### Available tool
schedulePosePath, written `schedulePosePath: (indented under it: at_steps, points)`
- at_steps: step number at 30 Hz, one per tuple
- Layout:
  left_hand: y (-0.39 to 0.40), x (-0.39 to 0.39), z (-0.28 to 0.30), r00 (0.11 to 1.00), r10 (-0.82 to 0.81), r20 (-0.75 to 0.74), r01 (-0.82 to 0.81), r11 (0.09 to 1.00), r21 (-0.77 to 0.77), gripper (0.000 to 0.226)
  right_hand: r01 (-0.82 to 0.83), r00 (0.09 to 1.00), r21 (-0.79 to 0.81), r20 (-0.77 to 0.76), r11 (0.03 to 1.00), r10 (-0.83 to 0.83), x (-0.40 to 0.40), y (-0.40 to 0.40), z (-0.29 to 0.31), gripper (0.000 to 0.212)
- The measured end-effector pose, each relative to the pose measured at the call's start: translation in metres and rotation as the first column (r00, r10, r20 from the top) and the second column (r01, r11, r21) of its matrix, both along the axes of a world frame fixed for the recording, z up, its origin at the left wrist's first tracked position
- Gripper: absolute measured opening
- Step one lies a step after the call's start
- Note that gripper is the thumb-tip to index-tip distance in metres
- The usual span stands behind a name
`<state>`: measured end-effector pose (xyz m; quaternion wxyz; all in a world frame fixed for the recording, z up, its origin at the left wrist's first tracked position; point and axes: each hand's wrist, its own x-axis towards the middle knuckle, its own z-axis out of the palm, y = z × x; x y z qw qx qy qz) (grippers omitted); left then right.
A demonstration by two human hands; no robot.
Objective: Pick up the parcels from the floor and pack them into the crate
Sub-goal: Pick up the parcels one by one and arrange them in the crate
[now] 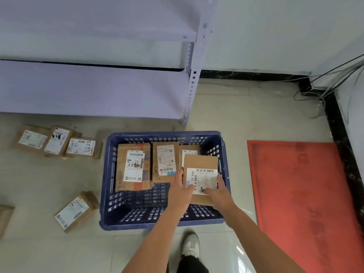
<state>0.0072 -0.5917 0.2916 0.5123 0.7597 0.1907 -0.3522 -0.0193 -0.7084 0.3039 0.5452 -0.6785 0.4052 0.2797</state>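
Now both hands, left hand (pixel 182 191) and right hand (pixel 217 192), grip parcel (pixel 201 168) above crate (pixel 110 194).

blue crate (pixel 110 174) holding labelled cardboard parcels (pixel 133 168), others on floor

I see the blue slotted plastic crate (pixel 163 221) open from above; its near half shows bare bottom, while three brown cardboard parcels (pixel 134 166) fill the far half; the pale metal shelf rack (pixel 94 87) overhangs the floor just behind it; the labelled parcel in my grip (pixel 201 180) covers the right side; floor left of the crate lies open between scattered cardboard parcels (pixel 76 211).
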Motion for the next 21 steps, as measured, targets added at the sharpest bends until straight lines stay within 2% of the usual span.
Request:
schedulePosePath:
  at_steps: [3,10,16,19,21]
  points:
    - [-0.012,0.009,-0.034,0.998,-0.033,-0.050,0.033,0.999,-0.006,0.065,-0.002,0.999,0.000,-0.034,1.000,0.002,0.015,-0.017,-0.035,0.060]
    - [-0.033,0.053,-0.118,0.994,-0.024,-0.106,0.034,0.995,0.096,0.066,-0.099,0.994,-0.009,-0.056,0.995,0.098,0.066,-0.035,-0.132,0.065]
    - [-0.045,0.078,-0.167,0.996,-0.060,-0.072,0.069,0.989,0.129,0.059,-0.060,0.997,0.029,-0.055,0.998,0.062,0.090,-0.039,-0.189,0.065]
    - [-0.050,0.075,-0.174,0.995,-0.105,-0.001,0.102,0.972,0.213,0.062,-0.032,0.998,0.032,-0.052,0.999,0.033,0.094,-0.031,-0.204,0.066]
    - [-0.056,0.067,-0.171,0.981,-0.192,0.031,0.174,0.937,0.304,0.070,-0.040,0.998,0.023,-0.046,0.999,0.041,0.093,-0.027,-0.217,0.070]
